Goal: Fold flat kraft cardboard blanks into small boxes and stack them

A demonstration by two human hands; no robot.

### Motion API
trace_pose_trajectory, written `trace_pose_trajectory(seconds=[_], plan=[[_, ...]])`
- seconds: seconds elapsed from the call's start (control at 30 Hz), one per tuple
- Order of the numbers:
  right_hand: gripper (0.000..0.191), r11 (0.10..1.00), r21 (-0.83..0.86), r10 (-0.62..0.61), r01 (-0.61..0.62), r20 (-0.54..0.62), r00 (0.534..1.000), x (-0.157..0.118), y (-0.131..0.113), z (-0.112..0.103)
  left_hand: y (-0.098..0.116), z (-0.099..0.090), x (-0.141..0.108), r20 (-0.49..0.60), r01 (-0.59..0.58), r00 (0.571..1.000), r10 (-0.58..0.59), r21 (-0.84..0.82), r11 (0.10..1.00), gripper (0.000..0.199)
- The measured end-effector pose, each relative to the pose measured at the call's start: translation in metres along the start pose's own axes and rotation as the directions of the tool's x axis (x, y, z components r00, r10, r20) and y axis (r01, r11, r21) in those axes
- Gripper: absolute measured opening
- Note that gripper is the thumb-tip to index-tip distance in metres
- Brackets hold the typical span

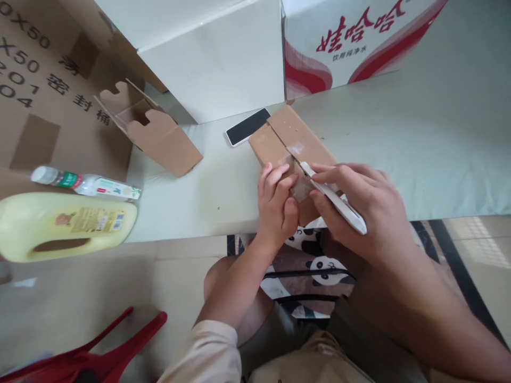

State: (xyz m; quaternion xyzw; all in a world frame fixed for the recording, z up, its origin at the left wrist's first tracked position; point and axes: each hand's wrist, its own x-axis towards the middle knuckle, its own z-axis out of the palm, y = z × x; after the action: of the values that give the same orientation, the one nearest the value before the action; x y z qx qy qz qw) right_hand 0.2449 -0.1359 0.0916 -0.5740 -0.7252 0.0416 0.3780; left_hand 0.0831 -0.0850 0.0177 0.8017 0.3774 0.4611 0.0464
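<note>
Left hand (278, 205) and right hand (361, 199) are both placed at a closed cardboard box (305, 138) near the front edge of the counter (419, 143). A slim white cutter (341, 206) is grasped in the right hand, its tip held at the top seam; the blade cannot be made out. Curled left fingers are laid on the box top, but whether it is gripped or merely pressed cannot be told. The box's right side is largely covered by the right hand. One end of a dark-faced phone (247, 128) is hidden by the box. Behind, a white box (223, 72) and a red-and-white carton (351, 53) are cut off by the upper edge. At left, a yellow jug (51, 207) is clipped by the frame, and the bottle (85, 185) label is too blurred to be read.
</note>
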Motion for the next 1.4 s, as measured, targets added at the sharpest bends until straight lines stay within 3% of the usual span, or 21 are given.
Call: trace_pose_trajectory(seconds=[0.2,0.33,0.53,0.7,0.83,1.0,1.1,1.17,1.23,1.3,1.33,1.4], plan=[[0.01,0.996,0.041,0.074,-0.073,-0.01,0.997,0.004,0.004,0.011,-0.002,0.003,-0.001,-0.03,-0.005,1.0,0.005,-0.01,1.0,0.048],[0.009,0.989,0.137,0.066,-0.059,-0.05,0.997,0.004,0.007,0.005,-0.003,0.003,-0.002,-0.052,-0.013,0.999,0.012,-0.024,1.0,0.047],[0.01,0.962,0.266,0.001,0.064,-0.238,0.971,0.002,0.009,-0.011,-0.003,0.003,-0.002,-0.064,-0.028,0.998,0.024,-0.069,0.997,0.045],[0.021,0.96,0.208,-0.108,0.187,-0.342,0.934,0.002,0.008,-0.015,-0.004,0.003,-0.002,-0.066,-0.034,0.997,0.029,-0.071,0.997,0.045],[0.028,0.939,0.327,0.022,0.106,-0.363,0.932,-0.004,0.004,-0.016,-0.004,0.004,-0.003,-0.072,-0.035,0.997,0.03,-0.067,0.997,0.045],[0.046,0.884,0.463,0.242,0.062,-0.568,0.786,-0.006,0.01,-0.012,-0.008,0.005,-0.004,-0.092,-0.046,0.995,0.042,-0.042,0.998,0.046],[0.059,0.804,0.593,0.454,-0.052,-0.555,0.697,-0.004,0.025,-0.007,-0.012,0.006,-0.003,-0.113,-0.068,0.992,0.062,-0.049,0.997,0.045],[0.055,0.773,0.627,0.516,-0.091,-0.54,0.664,-0.002,0.038,-0.003,-0.014,0.005,-0.002,-0.125,-0.085,0.989,0.079,-0.049,0.995,0.042],[0.037,0.789,0.588,0.519,-0.177,-0.485,0.704,0.0,0.051,0.001,-0.015,0.004,-0.001,-0.129,-0.102,0.987,0.097,-0.038,0.994,0.041],[0.022,0.828,0.461,0.496,-0.319,-0.336,0.8,0.001,0.062,0.007,-0.015,0.002,0.0,-0.123,-0.105,0.987,0.101,-0.029,0.994,0.041],[0.023,0.843,0.375,0.49,-0.386,-0.236,0.839,0.002,0.067,0.01,-0.016,0.001,0.001,-0.117,-0.102,0.988,0.098,-0.027,0.994,0.041],[0.029,0.865,0.197,0.482,-0.461,-0.074,0.873,0.002,0.076,0.018,-0.016,-0.001,0.002,-0.106,-0.098,0.99,0.095,-0.027,0.995,0.041]])
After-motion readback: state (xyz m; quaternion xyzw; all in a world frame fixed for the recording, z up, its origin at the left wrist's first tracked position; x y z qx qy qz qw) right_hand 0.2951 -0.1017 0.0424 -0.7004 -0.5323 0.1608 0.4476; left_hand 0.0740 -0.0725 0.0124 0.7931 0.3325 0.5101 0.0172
